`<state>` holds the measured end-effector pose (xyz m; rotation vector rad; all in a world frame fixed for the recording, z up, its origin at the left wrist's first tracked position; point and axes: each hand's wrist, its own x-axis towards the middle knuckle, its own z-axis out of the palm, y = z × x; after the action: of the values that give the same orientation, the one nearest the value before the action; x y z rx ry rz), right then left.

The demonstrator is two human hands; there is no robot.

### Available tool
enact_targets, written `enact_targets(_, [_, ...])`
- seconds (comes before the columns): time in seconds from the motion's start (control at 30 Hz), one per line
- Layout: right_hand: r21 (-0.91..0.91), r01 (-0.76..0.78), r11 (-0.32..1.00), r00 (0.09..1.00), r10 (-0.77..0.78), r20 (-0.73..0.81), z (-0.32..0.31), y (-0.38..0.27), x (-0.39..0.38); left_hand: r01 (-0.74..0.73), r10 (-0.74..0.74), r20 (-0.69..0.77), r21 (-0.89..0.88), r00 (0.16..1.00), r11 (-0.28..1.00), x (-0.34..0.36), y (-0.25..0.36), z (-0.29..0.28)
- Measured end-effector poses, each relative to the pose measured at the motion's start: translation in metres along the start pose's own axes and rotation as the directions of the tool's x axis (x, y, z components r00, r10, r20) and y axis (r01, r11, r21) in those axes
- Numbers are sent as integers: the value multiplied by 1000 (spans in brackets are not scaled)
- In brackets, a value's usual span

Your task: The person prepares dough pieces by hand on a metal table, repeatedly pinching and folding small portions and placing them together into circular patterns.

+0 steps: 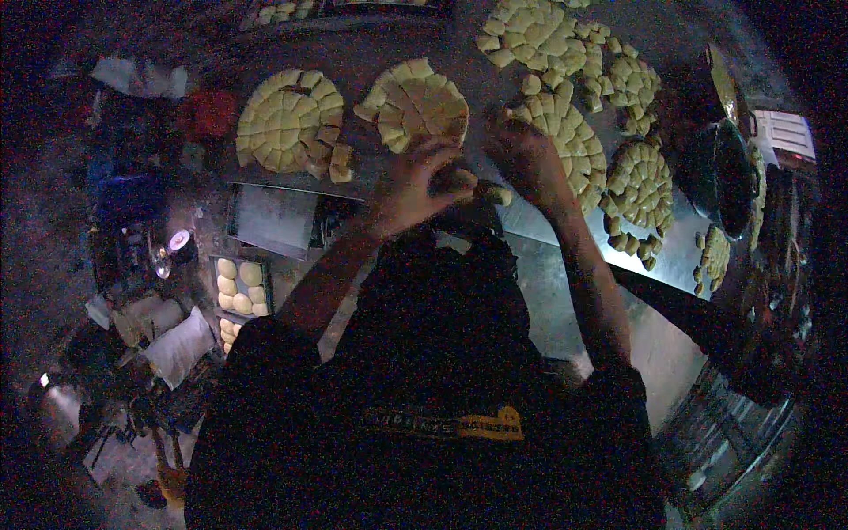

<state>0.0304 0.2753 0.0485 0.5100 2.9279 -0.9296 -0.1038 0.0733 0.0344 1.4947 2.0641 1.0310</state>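
Head view: my hands are apart above the near side of a grey metal tabletop (523, 221). My left hand (420, 187) is curled at the near rim of a pale-yellow, flat dough round scored into blocks (420, 102); dimness hides whether its fingers close on anything. My right hand (530, 159) is bent beside a second pale-yellow, block-cut dough round (570, 146); I cannot tell if it grips a piece. A small, pale, stubby dough piece (496, 193) shows between them, close to the front edge; whether it lies loose or is pinched is unclear. Risk, as I judge it: a nudge from my left wrist could send that piece over the edge. To the left, a third pale-yellow, segmented dough round (287, 119) has a loose, blocky dough chunk (341, 163) at its lower right, likely to be knocked by a sweeping forearm. On the right, a crowded, knobbly dough round (638, 184) sits near its neighbour; careless dragging could make pieces mix or stick. Poor light raises the chance of misjudged grips.
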Motion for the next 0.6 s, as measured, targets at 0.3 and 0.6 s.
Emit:
enact_targets(0.3, [-425,390,817,868,-481,-127,70,60,208,-79,146,-253,258,956,963,70,-94,-13])
enact_targets(0.6, [-309,491,814,841,-536,-77,81,80,214,11,150,-373,396,916,918,79,-135,49])
